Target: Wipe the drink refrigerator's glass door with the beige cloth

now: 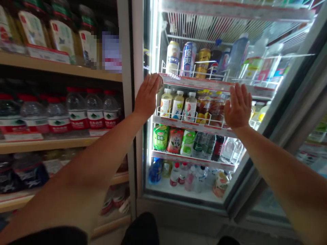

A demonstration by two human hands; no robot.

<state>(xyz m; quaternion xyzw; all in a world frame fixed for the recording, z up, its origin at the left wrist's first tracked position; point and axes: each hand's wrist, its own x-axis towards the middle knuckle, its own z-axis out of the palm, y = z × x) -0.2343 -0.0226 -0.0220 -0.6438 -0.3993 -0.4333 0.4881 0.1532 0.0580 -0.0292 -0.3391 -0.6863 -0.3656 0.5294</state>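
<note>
Both my arms reach out to a lit drinks fridge (184,207) with a glass front. My left hand (148,97) lies flat near the left side of the glass, its fingers stretched out and nothing in it. Toward the right, my right hand (238,107) has its palm to the glass and fingers extended, also holding nothing. Whether the right palm touches the glass I cannot tell. Between the hands, behind the glass, a white-capped bottle (190,107) stands in a row of juice bottles. Higher up are a blue-and-silver can (188,59) and a gold can (203,63).
Left of the fridge, wooden shelves (51,144) carry red-capped water bottles (77,109) and large bottles with green caps (61,30). The fridge's lower shelf holds a green bottle (160,137); small bottles (175,175) stand at its bottom. Another glass-fronted section is at the right.
</note>
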